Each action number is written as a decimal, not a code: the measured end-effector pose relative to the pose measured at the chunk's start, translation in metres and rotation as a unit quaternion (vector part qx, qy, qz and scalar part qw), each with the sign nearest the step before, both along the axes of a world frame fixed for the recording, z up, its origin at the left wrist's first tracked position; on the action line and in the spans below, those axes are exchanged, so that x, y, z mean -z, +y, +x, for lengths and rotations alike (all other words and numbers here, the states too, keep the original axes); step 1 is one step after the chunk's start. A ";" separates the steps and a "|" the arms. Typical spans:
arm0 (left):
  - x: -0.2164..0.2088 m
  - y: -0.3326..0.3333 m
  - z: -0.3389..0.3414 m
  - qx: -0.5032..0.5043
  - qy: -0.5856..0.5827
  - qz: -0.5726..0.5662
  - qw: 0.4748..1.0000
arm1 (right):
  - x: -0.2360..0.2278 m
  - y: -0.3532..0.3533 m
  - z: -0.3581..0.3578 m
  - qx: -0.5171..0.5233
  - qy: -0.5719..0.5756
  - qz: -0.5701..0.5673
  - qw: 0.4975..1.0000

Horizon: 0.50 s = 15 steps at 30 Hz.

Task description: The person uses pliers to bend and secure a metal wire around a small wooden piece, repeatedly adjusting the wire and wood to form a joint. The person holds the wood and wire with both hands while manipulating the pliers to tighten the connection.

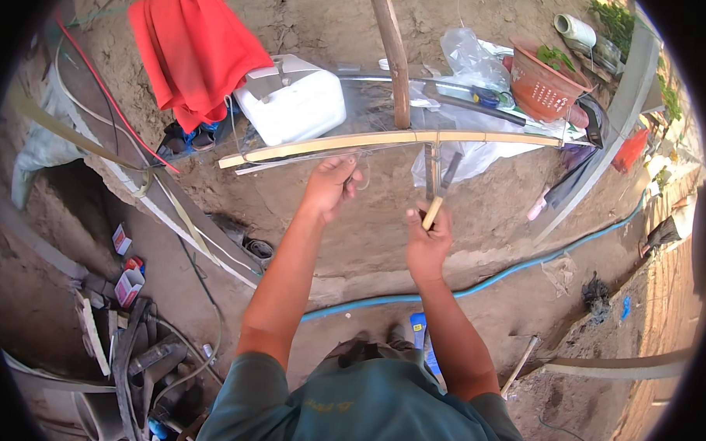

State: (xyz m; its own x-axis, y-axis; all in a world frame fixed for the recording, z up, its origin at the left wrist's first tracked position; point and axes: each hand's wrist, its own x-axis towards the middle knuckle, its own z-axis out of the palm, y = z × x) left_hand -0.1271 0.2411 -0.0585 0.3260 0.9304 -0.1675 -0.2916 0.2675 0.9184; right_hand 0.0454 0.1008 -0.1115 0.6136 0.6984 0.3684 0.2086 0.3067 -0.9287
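A long pale wooden strip point(363, 139) runs crosswise in front of me, with thin ties round it in places. Just under its left half, my left hand point(335, 187) is closed in a pinch on a thin wire point(364, 176), which curves out by the fingertips. Lower and to the right, my right hand point(428, 239) grips the light wooden handle of a knife point(432, 213). Its dark blade points up toward the strip, beside an upright piece point(432, 165) below the strip. The fingers of my right hand partly cover the handle.
Behind the strip are a red cloth point(192, 51), a white plastic jug point(299, 106), a wooden post point(391, 55), clear plastic bags point(464, 57) and a reddish basin point(546, 83). A blue hose point(483, 283) crosses the ground. Mixed scrap point(150, 353) lies at lower left.
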 end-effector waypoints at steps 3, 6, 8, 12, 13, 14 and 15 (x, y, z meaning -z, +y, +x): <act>-0.001 -0.003 0.002 -0.002 -0.032 0.015 0.999 | -0.020 0.033 -0.030 -0.028 -0.029 -0.008 0.999; 0.004 0.000 0.003 -0.009 -0.024 0.022 0.999 | -0.032 0.050 -0.049 -0.031 -0.051 -0.023 0.998; 0.004 -0.002 0.003 -0.016 -0.027 0.012 0.999 | -0.036 0.058 -0.057 -0.017 -0.058 -0.041 0.997; 0.011 0.007 0.001 0.016 -0.041 0.032 0.999 | -0.032 0.071 -0.064 -0.004 -0.049 -0.039 0.998; 0.012 0.007 0.001 0.026 -0.048 0.039 0.998 | -0.030 0.074 -0.065 0.000 -0.041 -0.042 0.998; 0.013 0.006 0.000 0.033 -0.056 0.040 0.997 | -0.030 0.077 -0.067 0.005 -0.033 -0.044 0.998; 0.009 0.004 -0.001 0.040 -0.064 0.041 0.996 | -0.033 0.078 -0.070 0.009 -0.034 -0.046 0.998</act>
State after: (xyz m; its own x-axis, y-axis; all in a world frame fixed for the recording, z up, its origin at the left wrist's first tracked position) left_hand -0.1278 0.2452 -0.0679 0.4130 0.9097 -0.0442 -0.3889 0.2200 0.8946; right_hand -0.0245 0.1789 -0.0787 0.6030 0.7197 0.3441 0.2765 0.2161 -0.9364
